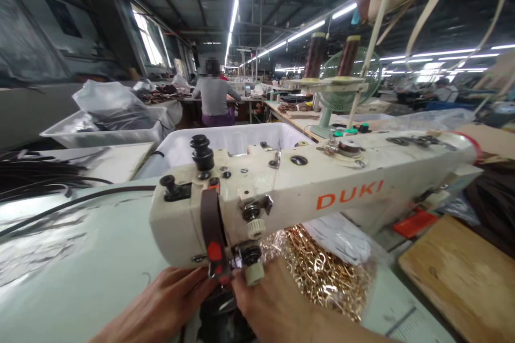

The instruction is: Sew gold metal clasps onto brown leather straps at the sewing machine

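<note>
A white sewing machine [289, 177] marked DUKI in orange spans the middle of the view. A dark brown strip [210, 214] with red spots hangs down the front of its head. My left hand [173, 295] reaches under the head from the left, fingers pressed together at the needle area. From the right, my right hand [273, 295] meets it there, its fingers bent in close to the presser foot. Whatever the fingertips grip is hidden by the machine head and the hands. Just right of my right hand, a clear bag of gold-coloured metal clasps [322, 262] lies on the table.
Behind the machine stands a white plastic tub [241, 134]. Dark strips [44, 177] lie at the left, and a wooden board [462, 257] at the right. Brown thread spools [314, 56] and a green fan [341, 86] rise behind. A person [213, 96] sits farther off.
</note>
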`<state>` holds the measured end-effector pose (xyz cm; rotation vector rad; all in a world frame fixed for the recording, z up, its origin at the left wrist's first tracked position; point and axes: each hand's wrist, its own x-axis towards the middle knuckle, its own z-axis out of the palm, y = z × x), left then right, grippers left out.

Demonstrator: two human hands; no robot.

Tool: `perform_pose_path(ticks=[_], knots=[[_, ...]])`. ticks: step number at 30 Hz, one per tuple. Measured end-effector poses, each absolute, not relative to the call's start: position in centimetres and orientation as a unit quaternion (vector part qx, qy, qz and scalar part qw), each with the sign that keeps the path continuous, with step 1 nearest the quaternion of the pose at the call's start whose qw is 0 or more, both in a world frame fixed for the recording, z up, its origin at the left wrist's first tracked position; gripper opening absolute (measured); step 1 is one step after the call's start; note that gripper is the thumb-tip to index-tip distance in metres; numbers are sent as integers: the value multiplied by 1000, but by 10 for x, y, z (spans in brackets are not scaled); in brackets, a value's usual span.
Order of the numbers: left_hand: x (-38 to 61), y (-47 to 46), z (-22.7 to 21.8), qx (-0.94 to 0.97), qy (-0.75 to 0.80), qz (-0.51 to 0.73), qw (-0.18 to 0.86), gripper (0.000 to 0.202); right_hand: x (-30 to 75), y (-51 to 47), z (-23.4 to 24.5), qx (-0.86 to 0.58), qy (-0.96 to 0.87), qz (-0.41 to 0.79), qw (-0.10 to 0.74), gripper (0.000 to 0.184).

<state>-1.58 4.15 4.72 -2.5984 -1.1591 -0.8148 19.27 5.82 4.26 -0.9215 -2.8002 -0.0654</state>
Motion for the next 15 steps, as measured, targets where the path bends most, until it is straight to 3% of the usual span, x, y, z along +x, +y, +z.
perform_pose_path(ticks=[6,15], knots=[[-2,32,63,-910,-330,-195,156,43,200,56,47,-298,-948,-52,96,20],[-9,32,45,-900,-317,-198,225,32,216,56,54,-339,-935,-7,107,23]])
